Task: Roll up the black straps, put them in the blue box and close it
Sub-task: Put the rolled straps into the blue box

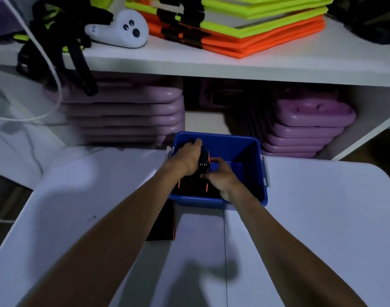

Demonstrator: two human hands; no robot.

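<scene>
- Your two bare arms reach forward over the white table (311, 218) into the open blue box (231, 142), which sits at the table's far edge.
- Your left hand (187, 157) is inside the box at its left side, fingers curled around a rolled black strap (204, 161) with an orange edge.
- Your right hand (222, 176) is in the middle of the box, just right of that roll; its fingers bend toward the roll, but whether they grip it you cannot tell.
- More black straps (190, 188) with orange trim lie on the box floor at the near left corner, below your hands.
- The right half of the box floor shows bare blue.
- Grey latches (266, 173) hang on the box's left and right walls; the box has no lid on it.
- One flat black strap piece (163, 222), orange along one edge, lies on the table just in front of the box's near left corner, partly under your left forearm.
- Behind the box, a white shelf (211, 65) holds orange and yellow-green pads (256, 25), a white controller (120, 29) and a tangle of black straps at its left end.
- Below the shelf, stacked purple blocks (127, 116) stand left and right behind the box.
</scene>
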